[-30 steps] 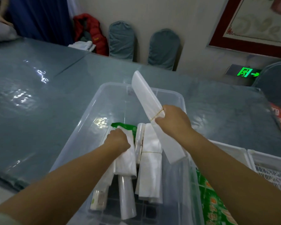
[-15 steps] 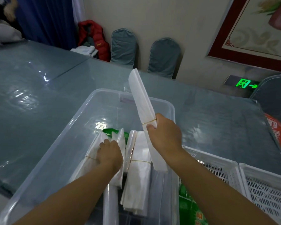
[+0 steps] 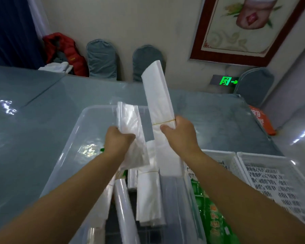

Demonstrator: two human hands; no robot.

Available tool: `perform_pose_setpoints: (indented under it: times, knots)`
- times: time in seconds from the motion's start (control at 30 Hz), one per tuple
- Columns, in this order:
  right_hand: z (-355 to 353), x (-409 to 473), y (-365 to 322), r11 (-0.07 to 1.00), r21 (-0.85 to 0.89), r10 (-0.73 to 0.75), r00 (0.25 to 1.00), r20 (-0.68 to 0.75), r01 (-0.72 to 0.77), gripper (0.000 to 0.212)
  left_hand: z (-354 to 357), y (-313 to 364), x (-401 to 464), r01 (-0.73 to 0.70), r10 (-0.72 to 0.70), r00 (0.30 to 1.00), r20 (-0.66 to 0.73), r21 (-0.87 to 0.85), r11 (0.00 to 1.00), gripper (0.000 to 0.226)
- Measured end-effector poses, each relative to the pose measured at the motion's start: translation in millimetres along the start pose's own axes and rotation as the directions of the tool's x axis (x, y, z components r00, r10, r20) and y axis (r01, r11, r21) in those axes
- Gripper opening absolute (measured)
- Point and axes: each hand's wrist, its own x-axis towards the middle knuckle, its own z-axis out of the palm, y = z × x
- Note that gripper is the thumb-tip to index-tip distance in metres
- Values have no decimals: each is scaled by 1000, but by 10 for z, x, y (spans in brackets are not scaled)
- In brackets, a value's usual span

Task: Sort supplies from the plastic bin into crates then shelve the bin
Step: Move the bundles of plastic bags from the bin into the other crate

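Sitting on the grey-blue table [image 3: 42, 120], the clear plastic bin [image 3: 67, 148] holds several bundles of white and clear bags: a banded white bundle [image 3: 148, 196] lies along its middle, a clear roll [image 3: 125, 208] lies beside that, and a scrap of green packaging [image 3: 102, 149] peeks out by the left wrist. To the bin's right stand two white slotted crates; the nearer crate [image 3: 225, 164] has a green printed packet [image 3: 211, 213] in it, while the farther crate [image 3: 275, 180] shows only its perforated floor.

Above the bin, the left hand [image 3: 119, 140] is curled around a clear bag bundle [image 3: 130, 127], lifted free of the contents. The right hand [image 3: 180, 136] grips a long white bag bundle [image 3: 158, 97], tied with a yellow rubber band [image 3: 164, 122], its upper end tilted away toward the wall.

Behind the table, two chairs in grey-blue covers [image 3: 102, 59] stand against the beige wall, next to a red jacket [image 3: 65, 50]. A framed picture [image 3: 245, 27] hangs at upper right, with a green exit sign [image 3: 227, 81] below it.
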Motion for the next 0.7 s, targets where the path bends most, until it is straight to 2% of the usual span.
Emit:
perform_pose_setpoints:
  times: [0.1, 0.2, 0.3, 0.4, 0.47, 0.6, 0.7]
  knots:
    - [-311, -20, 92, 985, 159, 86, 993, -80, -72, 20, 82, 340, -189, -83, 92, 995, 43, -170, 982, 38]
    - [-719, -56, 299, 968, 226, 144, 980, -139, -110, 19, 307, 595, -423, -125, 170, 974, 150, -269, 955, 37]
    - [-1165, -105, 671, 947, 278, 211, 965, -155, -162, 10, 634, 740, -680, -123, 196, 934, 298, -246, 962, 42]
    - [-1634, -190, 1211, 924, 308, 283, 947, -151, -227, 11, 1083, 860, -929, -149, 208, 891, 404, -173, 974, 48]
    - [-1961, -273, 1672, 928, 242, 322, 936, -142, -282, 13, 1487, 932, -1080, -141, 203, 864, 461, -166, 976, 46]
    - [-2596, -527, 2729, 920, -23, 384, 911, -149, -392, 11, 2435, 1024, -1426, -89, 159, 841, 518, -158, 984, 35]
    - [-2956, -729, 3453, 871, -184, 443, 890, -108, -456, 16, 3121, 968, -1684, -49, 97, 834, 544, -101, 994, 42]
